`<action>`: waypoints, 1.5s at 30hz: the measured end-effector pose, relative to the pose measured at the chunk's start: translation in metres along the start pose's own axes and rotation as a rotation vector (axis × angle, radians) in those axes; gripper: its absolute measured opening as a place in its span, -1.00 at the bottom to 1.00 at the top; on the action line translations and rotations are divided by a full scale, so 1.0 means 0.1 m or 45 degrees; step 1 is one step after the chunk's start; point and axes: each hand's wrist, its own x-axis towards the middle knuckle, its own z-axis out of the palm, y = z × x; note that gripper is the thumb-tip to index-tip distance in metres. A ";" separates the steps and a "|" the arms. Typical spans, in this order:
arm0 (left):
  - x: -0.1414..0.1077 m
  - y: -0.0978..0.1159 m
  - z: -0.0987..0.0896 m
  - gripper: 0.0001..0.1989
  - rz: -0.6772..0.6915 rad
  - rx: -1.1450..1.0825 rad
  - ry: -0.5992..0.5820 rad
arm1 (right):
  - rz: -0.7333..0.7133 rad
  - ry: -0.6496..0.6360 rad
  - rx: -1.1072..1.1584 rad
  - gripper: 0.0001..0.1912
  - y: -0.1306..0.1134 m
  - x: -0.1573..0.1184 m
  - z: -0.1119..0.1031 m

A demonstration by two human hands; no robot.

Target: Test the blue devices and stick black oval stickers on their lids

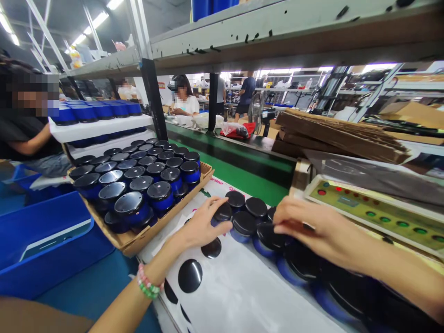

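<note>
Round blue canisters with black lids (244, 226) stand in a close row along a white sheet (229, 296), running from the middle of the view toward the lower right, where they blur near the camera. The left hand (204, 224) reaches forward from a forearm wearing a pink-and-green beaded bracelet (148, 281), its curved fingers resting on the lid of one canister; whether it grips, I cannot tell. The right hand (312, 226) comes in from the right, half-curled, with its fingertips at the edge of a lid; it may hold something small and dark, but I cannot tell.

A shallow cardboard tray (166, 219) to the left of the sheet holds many more canisters, packed upright and partly stacked. Glossy black discs (190, 275) lie flat on the sheet just below the left hand. Farther left sits a blue plastic bin (45, 231). To the right, a control panel (374, 212) with coloured buttons lies beside the row. A seated co-worker (27, 134) is at the far left.
</note>
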 end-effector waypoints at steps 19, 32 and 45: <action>0.82 -0.45 0.07 -0.64 -0.153 -0.655 -0.190 | 0.759 0.358 0.857 -0.53 0.90 0.84 0.54; 0.82 -0.39 0.04 -0.64 -0.205 -0.652 -0.200 | 0.951 0.254 0.744 -0.50 0.88 0.88 0.69; 0.81 -0.40 0.05 -0.64 -0.190 -0.645 -0.209 | 0.832 0.290 0.537 -0.57 0.85 0.87 0.71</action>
